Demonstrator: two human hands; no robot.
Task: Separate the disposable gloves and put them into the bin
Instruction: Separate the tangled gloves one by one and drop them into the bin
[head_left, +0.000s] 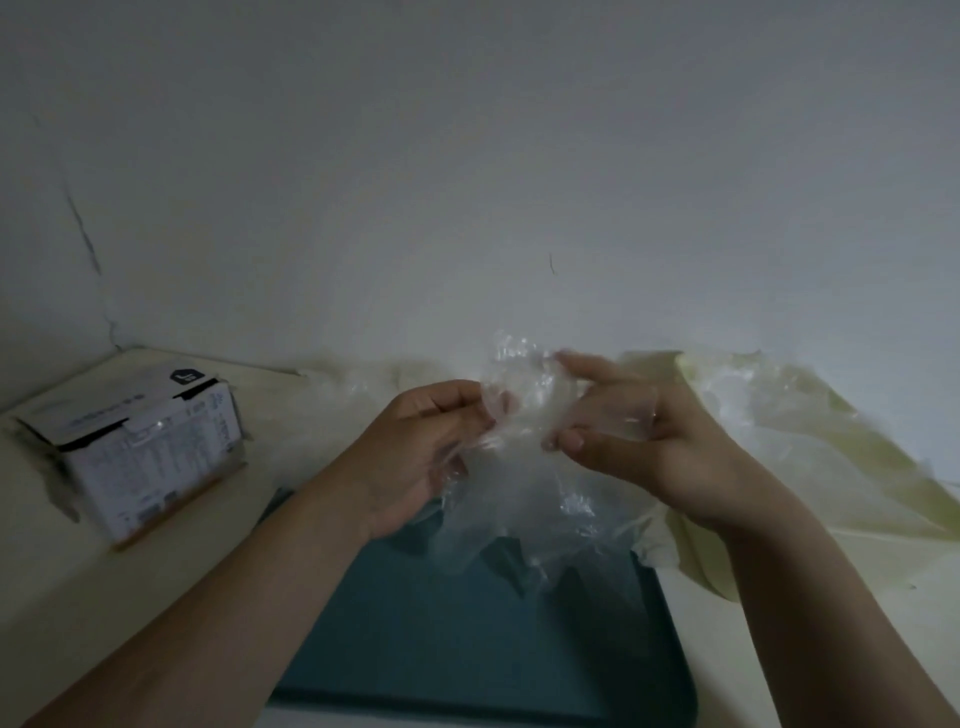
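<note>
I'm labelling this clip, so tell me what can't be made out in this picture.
Head view, glove count: the clear gloves pinched by the left hand and right hand overlap and blur together.
Head view, bin: forearms and gloves cover parts of its rim; depth unclear.
Head view, box: print blurred, unreadable.
Head view, plastic pile: cut off by the right edge.
</note>
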